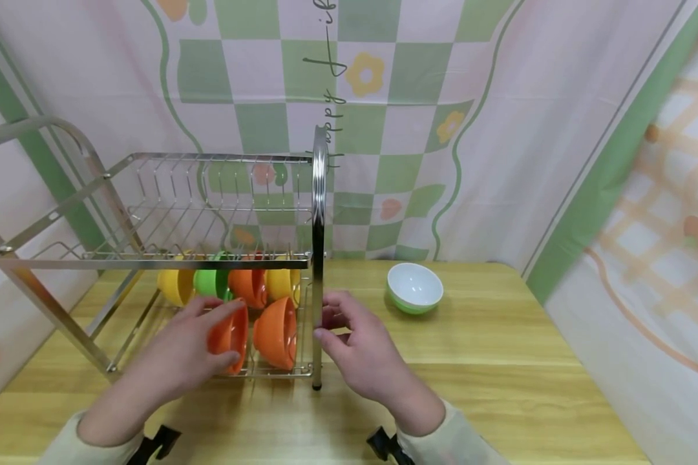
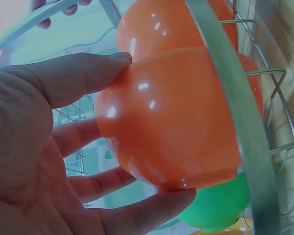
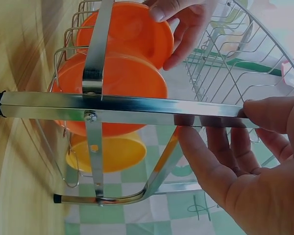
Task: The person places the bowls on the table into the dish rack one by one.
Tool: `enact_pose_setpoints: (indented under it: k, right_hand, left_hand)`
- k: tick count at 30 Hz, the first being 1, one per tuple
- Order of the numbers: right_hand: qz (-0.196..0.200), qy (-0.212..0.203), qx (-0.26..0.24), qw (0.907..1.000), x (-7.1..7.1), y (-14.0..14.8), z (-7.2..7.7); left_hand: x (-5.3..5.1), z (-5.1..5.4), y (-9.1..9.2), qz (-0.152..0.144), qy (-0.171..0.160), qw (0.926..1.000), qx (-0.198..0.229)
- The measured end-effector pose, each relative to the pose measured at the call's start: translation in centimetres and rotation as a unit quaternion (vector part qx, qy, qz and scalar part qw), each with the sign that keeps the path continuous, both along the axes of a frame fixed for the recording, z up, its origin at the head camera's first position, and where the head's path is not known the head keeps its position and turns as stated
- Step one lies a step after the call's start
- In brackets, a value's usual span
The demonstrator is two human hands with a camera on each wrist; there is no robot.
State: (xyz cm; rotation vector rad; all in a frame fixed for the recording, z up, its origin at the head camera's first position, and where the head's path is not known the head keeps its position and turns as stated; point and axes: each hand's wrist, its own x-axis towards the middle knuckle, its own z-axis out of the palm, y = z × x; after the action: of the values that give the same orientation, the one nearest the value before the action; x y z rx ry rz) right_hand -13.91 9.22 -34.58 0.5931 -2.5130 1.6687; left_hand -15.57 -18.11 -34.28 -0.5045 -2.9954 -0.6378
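My left hand [image 1: 177, 349] holds an orange bowl [image 1: 237, 339] standing on its side on the lower tier of a metal dish rack [image 1: 256, 264]. In the left wrist view its thumb and fingers spread around that bowl [image 2: 171, 122]. Another orange bowl [image 1: 274, 332] stands on edge to its right, close to the rack's end post [image 1: 318, 258]. My right hand [image 1: 363, 352] grips this post; in the right wrist view, thumb and fingers [image 3: 206, 156] lie on either side of the metal bar [image 3: 147, 107].
Behind the orange bowls, yellow [image 1: 176, 286], green [image 1: 211, 283], orange [image 1: 247, 287] and yellow [image 1: 283, 284] bowls stand in a row. A white-lined green bowl [image 1: 415, 289] sits upright on the wooden table [image 1: 488, 387], right of the rack. A patterned curtain [image 1: 401, 129] hangs behind.
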Motion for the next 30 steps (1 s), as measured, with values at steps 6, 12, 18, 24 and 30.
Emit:
enact_pose_setpoints:
  k: [6,12,18,24,30]
  right_hand:
    - [0.001,-0.002,0.004,1.0,-0.1,-0.1,-0.4]
    - [0.001,0.004,0.018,0.9998,-0.3,-0.1,-0.7]
    - [0.001,0.005,0.02,0.9998,-0.3,-0.1,-0.9]
    - [0.004,0.005,0.016,0.9999,-0.4,-0.1,-1.2]
    - [0.0,0.007,0.02,0.9998,-0.4,0.0,-1.4]
  left_hand:
    - [0.0,-0.5,0.2,-0.004,0.006,1.0,0.001]
    - [-0.1,-0.9,0.4,-0.011,0.023,0.9997,0.003]
    - [-0.3,-0.8,0.6,-0.016,0.004,0.9999,0.005]
    - [-0.4,-0.9,0.6,-0.011,-0.024,0.9995,0.014]
    - [-0.7,-1.3,0.6,-0.016,-0.031,0.9993,0.013]
